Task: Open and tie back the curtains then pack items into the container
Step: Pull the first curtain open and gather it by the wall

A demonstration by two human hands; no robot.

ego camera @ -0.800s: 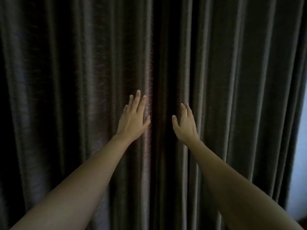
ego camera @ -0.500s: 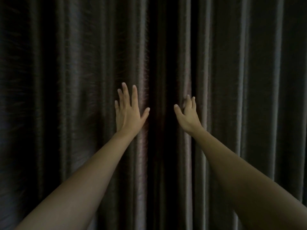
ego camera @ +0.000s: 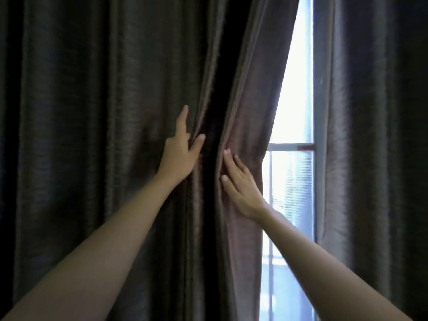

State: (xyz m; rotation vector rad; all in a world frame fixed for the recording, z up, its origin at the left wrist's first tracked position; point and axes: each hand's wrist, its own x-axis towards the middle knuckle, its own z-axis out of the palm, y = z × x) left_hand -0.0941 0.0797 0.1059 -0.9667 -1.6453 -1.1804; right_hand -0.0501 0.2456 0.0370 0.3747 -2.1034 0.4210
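Dark brown curtains hang right in front of me. The left curtain point(ego camera: 92, 135) has its inner edge point(ego camera: 250, 107) drawn leftward, apart from the right curtain point(ego camera: 370, 158). A narrow bright gap between them shows the window point(ego camera: 291, 107). My left hand point(ego camera: 178, 156) holds a fold of the left curtain between thumb and fingers; most of its fingers are hidden by the cloth. To its right, my right hand point(ego camera: 240, 186) presses flat against the drawn edge, fingers straight, fingertips at a fold. No container or items to pack are in view.
A grey window frame bar point(ego camera: 289, 146) crosses the gap at hand height, with a vertical frame post point(ego camera: 318, 181) beside the right curtain. Curtain cloth fills everything else.
The curtains were shut with both hands flat on them. Now the left curtain's edge has moved left, a lit gap shows the window, and my left hand has taken a fold.
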